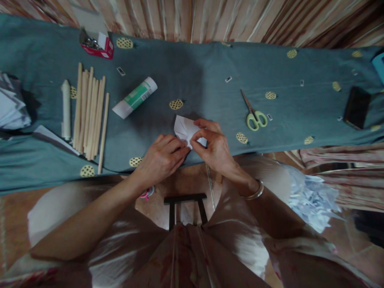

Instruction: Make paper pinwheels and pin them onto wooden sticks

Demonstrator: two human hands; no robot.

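Note:
A small piece of white paper (186,127) with crease lines is held between my two hands near the table's front edge. My left hand (164,155) has its fingers closed on the paper's lower left edge. With thumb and index finger pinched, my right hand (212,144) grips the paper's right side, and its other fingers lie over the top of the sheet. Part of the paper is hidden beneath my fingers. Up and to the left of my hands lies a green and white glue stick (135,98). Scissors (254,115) with light green handles rest to the right.
Several wooden sticks (90,116) lie at the left beside a whitish rolled stick (66,110). A red box (97,46) of metal pieces stands behind them. Stacked papers (12,102) are far left; a dark phone-like object (357,107) is right. White paper scraps (313,198) sit below the table.

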